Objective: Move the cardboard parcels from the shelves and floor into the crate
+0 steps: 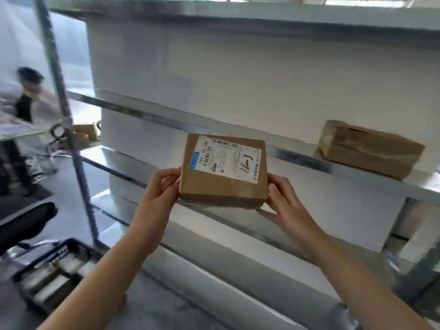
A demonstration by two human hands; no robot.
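A flat cardboard parcel point(221, 184) with a white shipping label is held in the air in front of the metal shelves. My left hand point(162, 186) grips its left edge and my right hand point(283, 198) grips its right edge and lower corner. A second, longer cardboard parcel point(369, 148) lies on the shelf point(297, 153) at the right. On the floor at the lower left stands the dark crate point(71, 248), with several parcels inside it.
A metal shelf upright point(64, 110) rises at the left. Behind it a person point(33, 101) is near a desk, with cardboard boxes point(83, 134) on the floor. A black chair point(26, 222) stands beside the crate. Lower shelves run under my arms.
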